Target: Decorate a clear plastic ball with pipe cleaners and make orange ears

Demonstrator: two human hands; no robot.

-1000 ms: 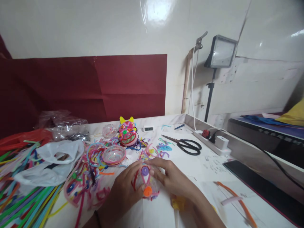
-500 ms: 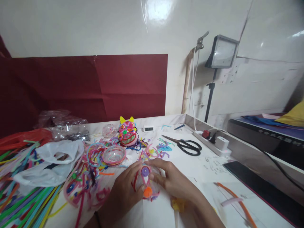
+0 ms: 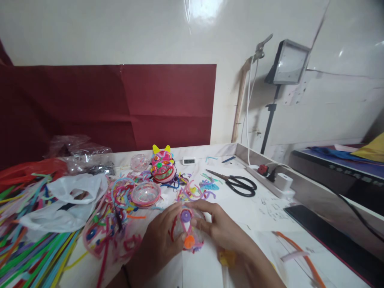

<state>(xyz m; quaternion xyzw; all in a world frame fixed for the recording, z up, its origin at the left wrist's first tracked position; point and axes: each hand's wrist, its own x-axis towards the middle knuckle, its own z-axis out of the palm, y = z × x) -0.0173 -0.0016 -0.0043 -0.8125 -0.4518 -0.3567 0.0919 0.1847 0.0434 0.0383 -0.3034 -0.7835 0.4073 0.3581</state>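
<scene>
Both my hands hold a small clear half-dome point(image 3: 187, 231) decorated with pipe cleaners, a purple coil near its top and an orange dot low down. My left hand point(image 3: 159, 242) cups its left side with fingers curled round it. My right hand point(image 3: 217, 227) grips its right side, index finger arched over the top. The piece sits just above the white table point(image 3: 255, 208). A finished pipe-cleaner face point(image 3: 163, 168) with yellow ears stands further back. A clear bowl point(image 3: 145, 194) rimmed in pink lies to the left of my hands.
Loose pipe-cleaner scraps point(image 3: 111, 216) and a bundle of straight ones point(image 3: 27, 248) cover the left side, with white point(image 3: 64, 202) and red plastic bags. Black scissors point(image 3: 237, 183), a power strip point(image 3: 274, 180), a small clock point(image 3: 189, 161), a lamp stand point(image 3: 270, 116) and a dark phone point(image 3: 315, 222) lie right.
My hands and the dome have barely shifted. The camera has tilted slightly, so the scene sits a little lower and to the right.
</scene>
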